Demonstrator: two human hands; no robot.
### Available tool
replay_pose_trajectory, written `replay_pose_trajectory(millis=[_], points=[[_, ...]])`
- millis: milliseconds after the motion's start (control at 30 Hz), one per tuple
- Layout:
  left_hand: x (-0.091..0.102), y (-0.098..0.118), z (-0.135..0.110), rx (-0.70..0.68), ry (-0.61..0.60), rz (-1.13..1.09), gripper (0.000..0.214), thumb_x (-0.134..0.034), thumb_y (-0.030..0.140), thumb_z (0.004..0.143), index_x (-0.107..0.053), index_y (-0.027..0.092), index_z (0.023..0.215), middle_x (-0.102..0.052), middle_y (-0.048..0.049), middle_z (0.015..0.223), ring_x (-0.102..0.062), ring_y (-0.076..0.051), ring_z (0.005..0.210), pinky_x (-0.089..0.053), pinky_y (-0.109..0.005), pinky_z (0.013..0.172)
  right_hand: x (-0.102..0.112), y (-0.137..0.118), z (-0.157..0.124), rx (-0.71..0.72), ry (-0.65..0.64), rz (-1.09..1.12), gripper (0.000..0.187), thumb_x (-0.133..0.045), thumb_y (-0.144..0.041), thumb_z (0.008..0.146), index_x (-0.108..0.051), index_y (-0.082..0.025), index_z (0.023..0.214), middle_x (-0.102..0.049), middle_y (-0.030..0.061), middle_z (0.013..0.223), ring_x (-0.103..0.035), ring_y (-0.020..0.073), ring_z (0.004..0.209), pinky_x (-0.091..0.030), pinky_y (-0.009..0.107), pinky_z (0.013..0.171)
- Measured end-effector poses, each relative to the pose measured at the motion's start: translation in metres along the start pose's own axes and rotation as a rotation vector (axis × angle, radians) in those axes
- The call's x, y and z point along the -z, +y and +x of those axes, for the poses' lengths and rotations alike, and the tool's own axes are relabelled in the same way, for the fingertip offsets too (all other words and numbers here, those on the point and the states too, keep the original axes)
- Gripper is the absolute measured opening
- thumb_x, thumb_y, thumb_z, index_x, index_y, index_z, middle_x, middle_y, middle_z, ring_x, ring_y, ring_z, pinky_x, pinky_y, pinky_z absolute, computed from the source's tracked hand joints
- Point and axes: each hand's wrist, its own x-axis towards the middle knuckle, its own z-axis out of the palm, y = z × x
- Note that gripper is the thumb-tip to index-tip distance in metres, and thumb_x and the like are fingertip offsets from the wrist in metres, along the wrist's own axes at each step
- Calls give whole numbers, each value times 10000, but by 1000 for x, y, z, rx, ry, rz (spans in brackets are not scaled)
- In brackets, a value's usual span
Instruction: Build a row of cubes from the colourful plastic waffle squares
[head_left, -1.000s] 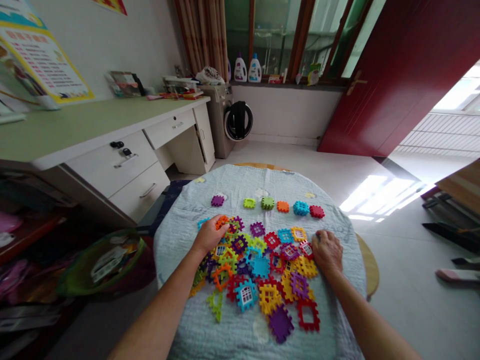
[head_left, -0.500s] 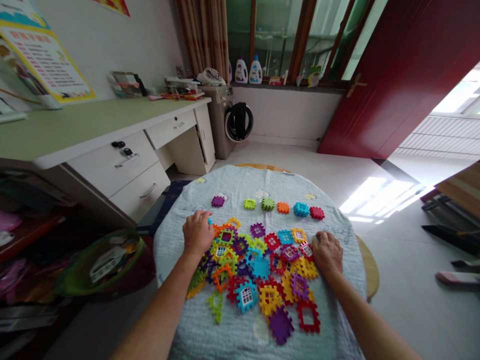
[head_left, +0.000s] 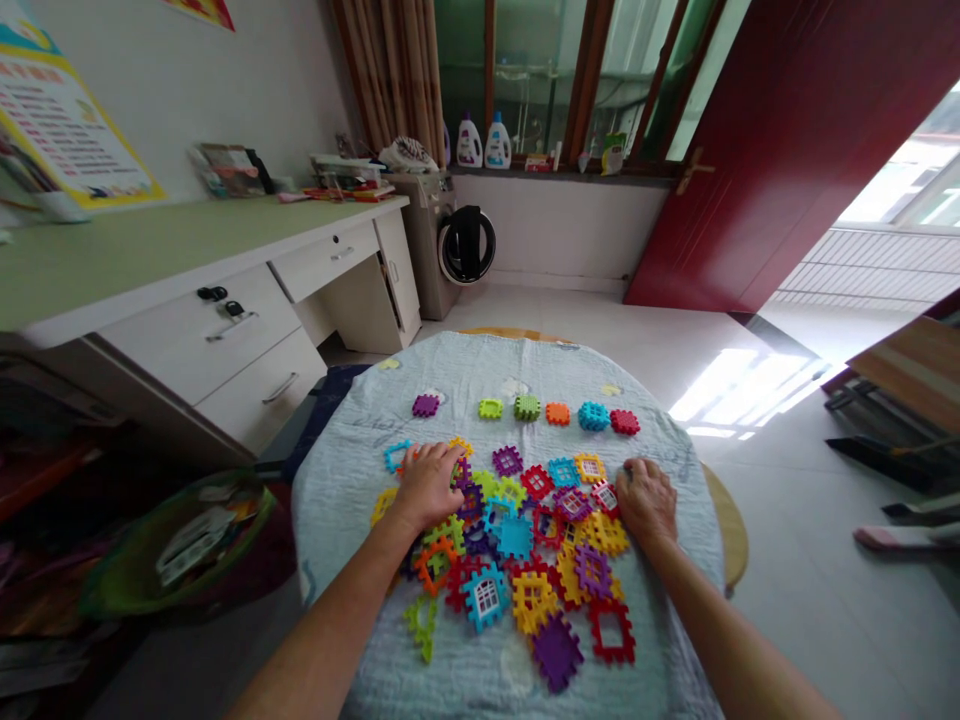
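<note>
Over the left part of a heap of plastic interlocking tiles rests my left hand, thumb and fingers apart, hiding the pieces beneath. Just beyond its fingers lies a blue frame tile. My right hand lies on the cloth at the heap's right edge, fingers loosely bent, holding nothing I can see. Near it are a red window tile and yellow tiles. Mid-heap sit a solid blue tile and a blue window tile. A purple solid tile lies closest to me.
Along the far side stand sorted tiles: purple, lime, a green stack, orange, a blue stack and red. A pale blue cloth covers the round table. A desk stands left.
My left hand has moved right and nearer, onto the heap. The blue frame tile now shows left of the heap, beyond that hand. My right hand stays put; the view has shifted slightly.
</note>
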Motion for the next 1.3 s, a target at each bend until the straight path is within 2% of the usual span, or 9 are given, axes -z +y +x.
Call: replay_pose_trajectory(millis=[167, 267, 400, 600, 800, 933, 1067, 1200, 1300], points=[[6, 3, -3, -126, 160, -191, 482, -655, 288, 705, -614, 215, 1180, -648, -78, 1193, -541, -273, 1148, -358, -436, 1062, 0, 0, 0, -1, 5, -3, 242, -466, -298, 941, -609, -179, 1094, -612, 94, 1188, -532, 236, 1070, -345, 344, 893], [12, 7, -3, -189, 197, -311, 491, -672, 336, 746, -590, 190, 1207, -640, -89, 1200, -556, -253, 1138, -404, -395, 1044, 0, 0, 0, 2, 9, -1, 241, -467, -296, 940, -610, -178, 1094, -613, 96, 1176, -534, 234, 1068, -348, 343, 888], [12, 14, -1, -224, 136, -316, 502, -683, 333, 767, -578, 194, 1237, -629, -97, 1233, -577, -248, 1144, -435, -379, 1033, 0, 0, 0, 0, 8, -7, 241, -462, -288, 940, -609, -181, 1098, -613, 93, 1183, -536, 238, 1069, -351, 347, 885], [0, 14, 7, -251, -27, -218, 582, -726, 341, 747, -577, 180, 1286, -642, -114, 1276, -562, -286, 1200, -392, -445, 1089, -1, 0, 0, 12, 16, -5, 225, -474, -278, 937, -605, -181, 1091, -616, 88, 1175, -535, 231, 1070, -344, 337, 897], [-3, 23, 39, -155, -28, -233, 352, -503, 245, 905, -622, 162, 1226, -662, -95, 1255, -575, -221, 1185, -404, -350, 1069, 1, -1, -1, 5, 16, -11, 212, -488, -273, 931, -607, -182, 1080, -616, 88, 1180, -535, 232, 1070, -343, 337, 892], [-10, 44, 63, -122, -152, -127, 372, -617, 335, 840, -653, 172, 1172, -684, -108, 1190, -595, -263, 1150, -432, -363, 1021, 3, -2, -2, 2, 11, -11, 213, -494, -271, 927, -609, -181, 1083, -614, 88, 1182, -535, 232, 1070, -346, 335, 885], [-17, 57, 77, -101, -209, -122, 354, -740, 319, 707, -694, 185, 1031, -711, -99, 1049, -648, -285, 1017, -488, -369, 885, 4, -3, -1, -2, -1, -14, 219, -487, -267, 928, -611, -180, 1085, -614, 90, 1171, -538, 227, 1064, -347, 336, 883], [-7, 52, 81, -116, -252, -184, 252, -726, 291, 709, -689, 209, 944, -708, -10, 862, -664, -191, 833, -483, -264, 726, 5, -4, -1, -6, -8, -15, 221, -479, -268, 930, -608, -184, 1089, -609, 87, 1175, -533, 227, 1071, -347, 336, 879], [8, 42, 74, -150, -202, -218, 171, -643, 229, 776, -671, 215, 944, -693, -3, 903, -644, -160, 851, -466, -245, 744, 5, -3, -2, -2, -6, -9, 223, -472, -273, 933, -605, -185, 1089, -609, 86, 1177, -528, 229, 1073, -343, 335, 884]])
